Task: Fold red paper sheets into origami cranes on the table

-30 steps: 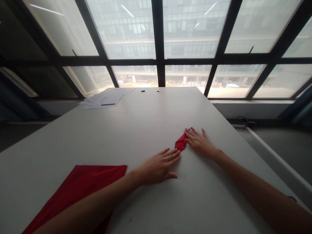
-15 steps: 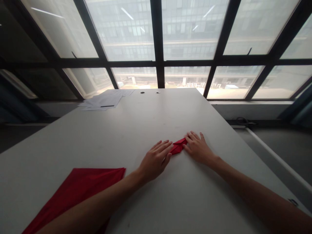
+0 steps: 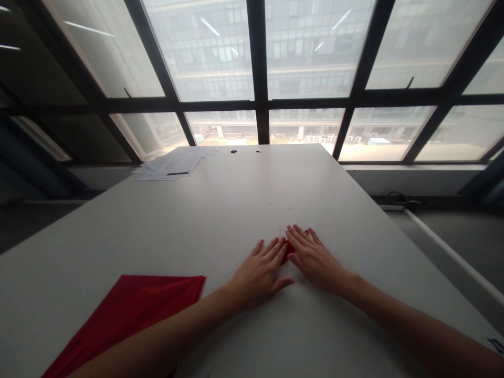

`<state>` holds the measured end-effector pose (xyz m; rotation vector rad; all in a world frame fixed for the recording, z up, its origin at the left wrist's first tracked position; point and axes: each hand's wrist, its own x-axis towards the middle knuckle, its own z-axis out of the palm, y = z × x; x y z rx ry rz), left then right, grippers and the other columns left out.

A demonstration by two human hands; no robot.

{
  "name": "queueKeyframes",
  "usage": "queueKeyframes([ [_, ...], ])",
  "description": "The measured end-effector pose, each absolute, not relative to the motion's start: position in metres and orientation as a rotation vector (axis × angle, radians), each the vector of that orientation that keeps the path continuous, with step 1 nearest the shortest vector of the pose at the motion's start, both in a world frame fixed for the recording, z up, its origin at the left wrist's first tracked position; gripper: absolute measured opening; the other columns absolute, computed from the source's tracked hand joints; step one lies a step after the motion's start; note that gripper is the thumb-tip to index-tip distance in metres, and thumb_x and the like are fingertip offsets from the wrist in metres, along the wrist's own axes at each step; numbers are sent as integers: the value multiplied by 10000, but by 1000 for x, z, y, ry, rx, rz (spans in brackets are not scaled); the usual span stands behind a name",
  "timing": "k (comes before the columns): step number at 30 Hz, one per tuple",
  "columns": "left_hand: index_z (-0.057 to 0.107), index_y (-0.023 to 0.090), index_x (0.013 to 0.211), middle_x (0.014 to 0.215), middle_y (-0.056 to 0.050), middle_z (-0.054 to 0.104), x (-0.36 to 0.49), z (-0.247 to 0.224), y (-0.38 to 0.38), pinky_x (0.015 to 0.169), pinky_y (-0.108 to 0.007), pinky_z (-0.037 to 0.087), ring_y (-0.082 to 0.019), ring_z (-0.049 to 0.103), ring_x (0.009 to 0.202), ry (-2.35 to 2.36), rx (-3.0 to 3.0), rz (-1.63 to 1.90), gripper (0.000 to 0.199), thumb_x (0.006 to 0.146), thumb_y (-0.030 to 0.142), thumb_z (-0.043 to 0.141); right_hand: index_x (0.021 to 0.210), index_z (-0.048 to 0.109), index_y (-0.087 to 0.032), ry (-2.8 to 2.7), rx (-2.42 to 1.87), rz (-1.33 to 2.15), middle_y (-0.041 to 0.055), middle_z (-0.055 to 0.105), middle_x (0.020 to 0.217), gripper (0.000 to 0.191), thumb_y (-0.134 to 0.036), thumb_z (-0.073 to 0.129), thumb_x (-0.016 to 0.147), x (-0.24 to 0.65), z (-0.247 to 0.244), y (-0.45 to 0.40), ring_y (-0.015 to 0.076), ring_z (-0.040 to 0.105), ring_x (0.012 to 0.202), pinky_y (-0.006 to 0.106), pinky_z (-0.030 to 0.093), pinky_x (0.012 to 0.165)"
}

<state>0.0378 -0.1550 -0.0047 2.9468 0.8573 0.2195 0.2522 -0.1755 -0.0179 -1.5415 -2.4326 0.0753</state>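
A small folded piece of red paper or cloth (image 3: pixel 289 249) lies on the white table, mostly covered by both hands. My left hand (image 3: pixel 262 273) rests on its left part with the fingers stretched out and the thumb apart. Flat over its right part lies my right hand (image 3: pixel 313 257), fingers extended. Only a red strip between the hands and a small tip beyond the right fingers show. By my left forearm is a larger folded red sheet (image 3: pixel 134 310), partly hidden under the arm.
The white table (image 3: pixel 236 210) stretches toward the windows. Several loose white papers (image 3: pixel 169 164) with a dark pen-like strip (image 3: pixel 177 173) on them lie at the far left. Two small dark spots, one a round hole cover (image 3: pixel 233 151), sit near the far edge.
My right hand has moved left and flattened over the red piece, close to my left hand. Less of the red piece shows. My left thumb has spread outward.
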Motion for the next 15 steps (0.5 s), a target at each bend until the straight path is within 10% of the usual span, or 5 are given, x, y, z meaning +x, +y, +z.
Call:
queueKeyframes([
  [15,146,134,1566,1588,-164,265,39,-8,-154,1183,-523,196,-297,215,1486,857,2953,218,786,978,645,256,1521,295,-42,-2044,-2045,-19,222,288,1569,778,-592,134,994,284,-31,-157,319,231,1480,573,157,1186],
])
